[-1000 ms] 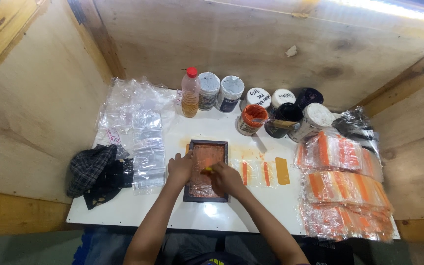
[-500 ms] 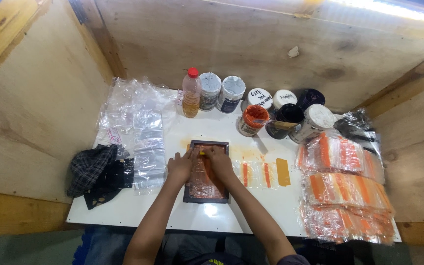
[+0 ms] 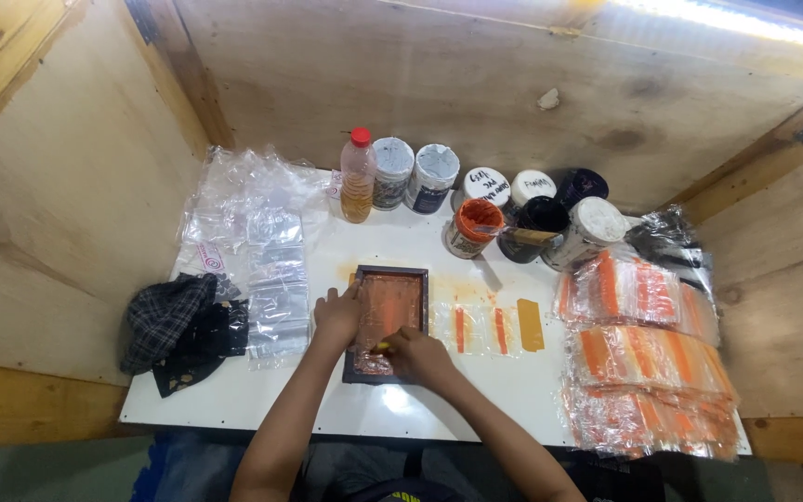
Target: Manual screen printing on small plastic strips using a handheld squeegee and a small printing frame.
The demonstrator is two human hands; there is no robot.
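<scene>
A small dark-framed printing screen (image 3: 388, 290) with orange ink on its mesh lies flat on the white table (image 3: 262, 395). My left hand (image 3: 336, 314) presses on the frame's left edge. My right hand (image 3: 417, 355) is at the near end of the screen, closed on a small yellow scraper (image 3: 381, 347) that touches the mesh. Just right of the frame lie two clear bags with orange stripes (image 3: 478, 328) and an orange-yellow strip (image 3: 530, 324).
Several paint pots stand at the back, one open with orange ink (image 3: 472, 226), beside a bottle of amber liquid (image 3: 357, 177). Clear bags (image 3: 271, 270) are spread at the left, with a dark cloth (image 3: 183, 325) nearer. Stacks of printed bags (image 3: 648, 363) fill the right. Wooden walls enclose the table.
My right hand slid up the screen, then back down to its near end with the scraper. My left hand has stayed on the frame's left edge.
</scene>
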